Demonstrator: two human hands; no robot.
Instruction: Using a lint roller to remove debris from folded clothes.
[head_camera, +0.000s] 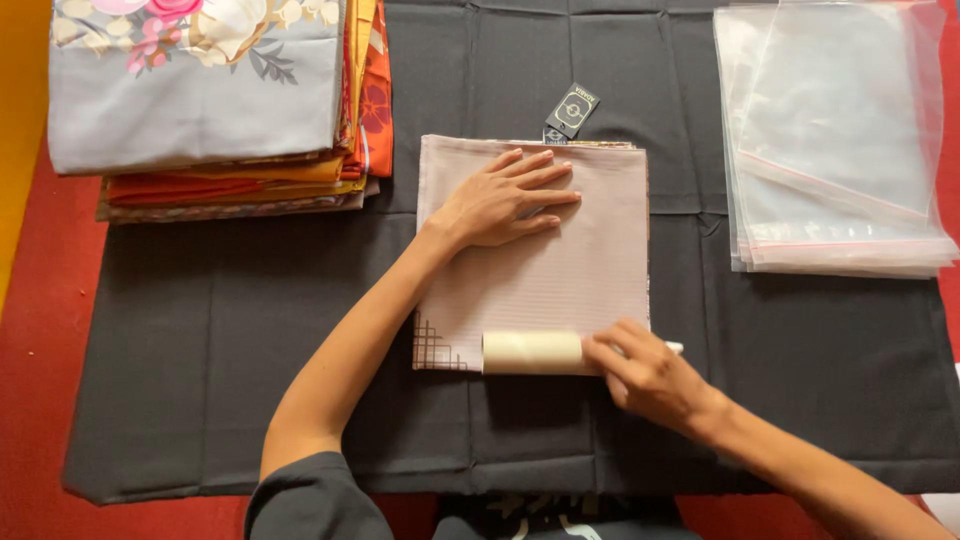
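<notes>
A folded pale pink-beige cloth (560, 270) with a grid pattern at its near left corner lies square on a dark grey sheet (220, 330). My left hand (505, 198) rests flat on the cloth's upper part, fingers spread. My right hand (650, 375) grips the handle of a cream lint roller (532, 352), which lies across the cloth's near edge. A small black tag (571, 110) pokes out behind the cloth's far edge.
A stack of folded cloths (215, 100), grey floral on top with orange and yellow ones below, sits at the far left. A pile of clear zip bags (835, 140) lies at the far right. Red floor shows around the sheet.
</notes>
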